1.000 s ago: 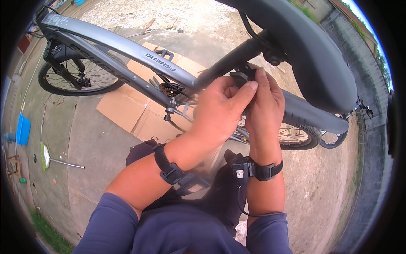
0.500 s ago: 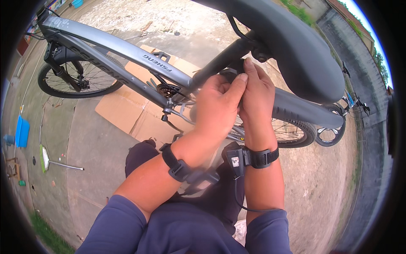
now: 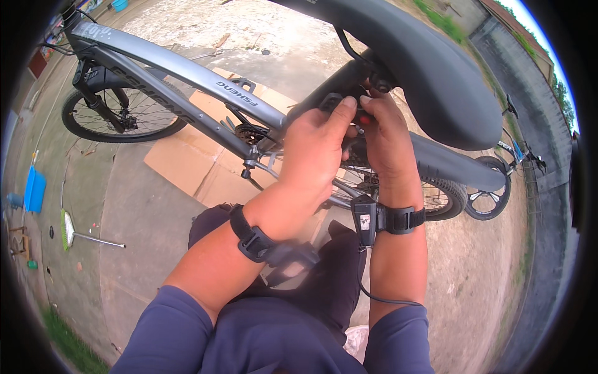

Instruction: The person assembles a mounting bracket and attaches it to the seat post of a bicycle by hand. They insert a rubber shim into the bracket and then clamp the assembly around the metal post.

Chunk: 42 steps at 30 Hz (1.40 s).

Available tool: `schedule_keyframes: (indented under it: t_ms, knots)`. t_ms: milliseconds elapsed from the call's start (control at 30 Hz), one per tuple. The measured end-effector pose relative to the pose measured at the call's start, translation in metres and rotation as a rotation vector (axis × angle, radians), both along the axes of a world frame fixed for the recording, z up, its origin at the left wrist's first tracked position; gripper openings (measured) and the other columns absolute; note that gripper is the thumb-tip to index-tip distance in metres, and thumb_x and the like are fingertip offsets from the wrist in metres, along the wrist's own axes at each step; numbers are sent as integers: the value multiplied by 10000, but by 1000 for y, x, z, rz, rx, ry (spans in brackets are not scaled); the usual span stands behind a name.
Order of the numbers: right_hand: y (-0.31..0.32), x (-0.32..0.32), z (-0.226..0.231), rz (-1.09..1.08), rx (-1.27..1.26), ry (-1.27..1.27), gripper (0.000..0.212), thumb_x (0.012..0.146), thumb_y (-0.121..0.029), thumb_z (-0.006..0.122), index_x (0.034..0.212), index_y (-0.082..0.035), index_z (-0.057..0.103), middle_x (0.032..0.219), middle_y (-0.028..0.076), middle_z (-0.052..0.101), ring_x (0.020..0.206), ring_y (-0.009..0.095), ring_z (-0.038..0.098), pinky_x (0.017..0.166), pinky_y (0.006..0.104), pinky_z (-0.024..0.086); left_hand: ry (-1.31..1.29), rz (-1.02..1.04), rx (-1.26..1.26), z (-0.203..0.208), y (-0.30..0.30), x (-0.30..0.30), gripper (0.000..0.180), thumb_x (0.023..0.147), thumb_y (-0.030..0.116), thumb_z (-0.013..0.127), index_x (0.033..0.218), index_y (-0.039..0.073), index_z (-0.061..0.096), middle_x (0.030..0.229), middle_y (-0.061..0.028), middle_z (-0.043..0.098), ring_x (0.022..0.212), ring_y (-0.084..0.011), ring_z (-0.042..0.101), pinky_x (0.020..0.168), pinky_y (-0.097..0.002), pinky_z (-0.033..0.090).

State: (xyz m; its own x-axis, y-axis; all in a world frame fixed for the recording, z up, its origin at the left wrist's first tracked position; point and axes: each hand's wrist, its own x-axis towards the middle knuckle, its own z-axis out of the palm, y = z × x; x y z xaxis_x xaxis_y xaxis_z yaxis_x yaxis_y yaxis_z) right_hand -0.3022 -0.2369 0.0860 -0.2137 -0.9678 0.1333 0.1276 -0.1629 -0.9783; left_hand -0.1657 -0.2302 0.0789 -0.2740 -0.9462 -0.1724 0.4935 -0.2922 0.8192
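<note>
Both my hands work at the seat post [image 3: 339,81] of a grey bicycle, just under its black saddle [image 3: 436,81]. My left hand [image 3: 311,146] is closed, thumb raised, around a small black part [image 3: 333,101] beside the post. Close to its right, my right hand [image 3: 390,140] pinches a small black piece with a red spot [image 3: 364,119]. My fingers cover most of both pieces, so their exact kind and whether they join cannot be made out. Behind my right wrist runs the dark rear mudguard [image 3: 458,163].
The bicycle frame [image 3: 180,78] stretches to the far left, its front wheel [image 3: 124,115] on the ground. Flattened cardboard [image 3: 187,163] lies beneath. A second bicycle [image 3: 489,193] stands by the wall [image 3: 536,93] at right. A broom [image 3: 70,230] and blue basin [image 3: 35,189] are at left.
My hands have drawn slightly apart at the thumbs, and the red spot now shows between them. My right forearm has shifted a little to the right.
</note>
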Motion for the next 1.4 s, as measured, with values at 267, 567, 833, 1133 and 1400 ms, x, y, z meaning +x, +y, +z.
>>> schedule_keyframes:
  t_ms: [267,567,833,1133,1400]
  knots:
    - [-7,-3,-4,35,-167,503,731,792,-117,871,1385,63,486,1210,99,645,1074,151,637,954,284,514,-473,61,-396,-25,-38,54,242,1044,241,598,1102,20,676,748,-5,640,647,-46,529,536,-216,401]
    - [-6,15,-3,-58,-82,349,595,790,-160,898,1264,45,603,1085,62,702,986,108,657,896,255,529,-691,-145,-561,-24,-48,63,362,1012,174,531,1341,51,618,802,-57,686,723,-132,641,702,-307,520]
    - [-17,33,4,-9,-37,340,495,757,-183,908,1142,5,659,999,52,714,903,108,662,828,261,535,-767,-175,-585,-21,-46,65,391,999,180,534,1363,56,606,863,-128,734,796,-216,716,773,-349,546]
    - [-14,27,4,-69,-186,488,394,756,-199,873,1041,13,702,944,71,740,795,117,701,721,267,561,-321,38,-179,-24,-46,83,312,1013,146,584,1296,17,613,838,-12,624,643,-61,508,534,-217,393]
    - [-11,33,-1,49,-91,340,437,793,-98,839,1162,30,643,998,83,727,820,134,711,706,274,580,87,119,19,9,-64,90,269,955,87,596,1196,-31,587,907,-51,548,678,-96,491,507,-220,362]
